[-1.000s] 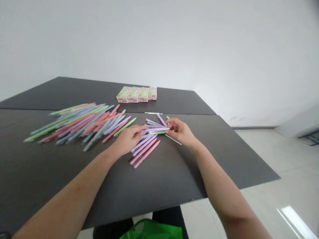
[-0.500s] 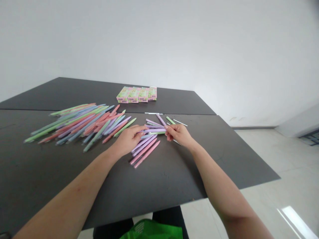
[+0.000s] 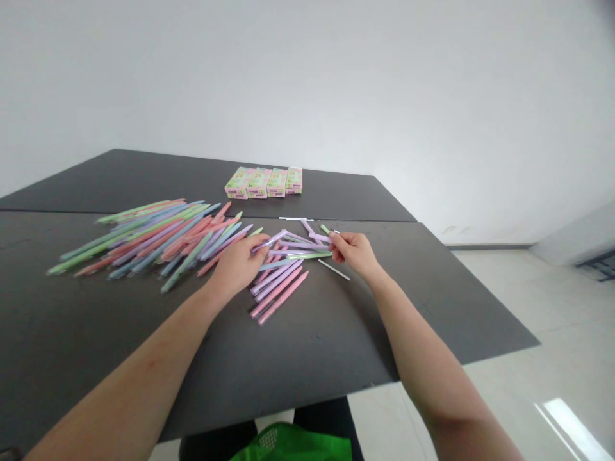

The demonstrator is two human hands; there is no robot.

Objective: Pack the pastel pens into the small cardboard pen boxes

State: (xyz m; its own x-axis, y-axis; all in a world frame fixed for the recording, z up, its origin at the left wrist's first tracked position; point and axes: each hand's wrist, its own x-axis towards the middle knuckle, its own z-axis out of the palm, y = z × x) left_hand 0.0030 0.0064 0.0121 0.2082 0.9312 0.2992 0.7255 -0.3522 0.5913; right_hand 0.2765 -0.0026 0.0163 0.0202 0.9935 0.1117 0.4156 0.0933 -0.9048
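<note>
My left hand (image 3: 244,261) is closed, pinching a purple pen-like tube (image 3: 273,239) that points up to the right. In the fingers of my right hand (image 3: 352,253) is a shorter purple piece (image 3: 319,237), its end hidden by the fingertips. Between and below the hands lies a small heap of slim pen-like sticks, among them a green one (image 3: 314,255), purple ones (image 3: 277,278) and pink ones (image 3: 284,297). A thin white rod (image 3: 334,269) lies under my right hand.
A large pile of red, green, blue and purple sticks (image 3: 158,240) spreads over the left of the dark table (image 3: 307,358). Several pink and green boxes (image 3: 258,184) stand in a row farther back. Another white rod (image 3: 296,219) lies near the table seam.
My hands have moved apart, left hand to the left and right hand slightly right and up. Each now holds a separate purple piece. The lower white rod shows more.
</note>
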